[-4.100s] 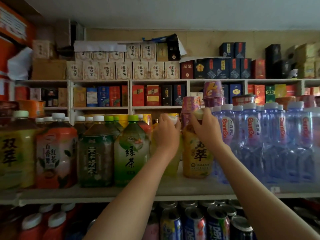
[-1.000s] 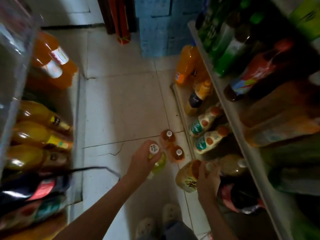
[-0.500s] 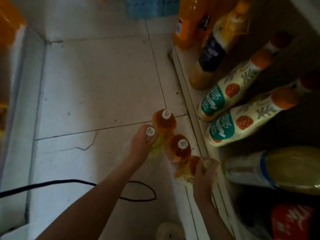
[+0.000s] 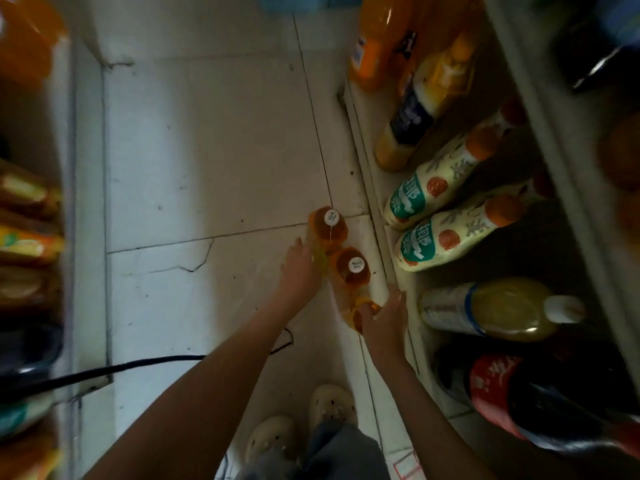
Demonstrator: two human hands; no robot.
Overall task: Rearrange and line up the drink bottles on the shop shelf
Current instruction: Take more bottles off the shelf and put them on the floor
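Two amber tea bottles with white caps stand on the tiled floor beside the bottom shelf edge. My left hand covers the top of a yellow-green bottle just left of them. My right hand is closed over the top of another amber bottle at the near end of the row. Both held bottles stand upright at floor level, their caps hidden under my hands.
The bottom shelf on the right holds two pale bottles with orange caps, a white-capped yellowish bottle, a red-labelled dark bottle and orange juice bottles. A black cable crosses the floor. A rack of bottles lines the left. My shoes are below.
I turned from the upper shelf down to the floor. In the last second both hands sank with their bottles next to the two standing ones, and the caps went out of sight under my hands.
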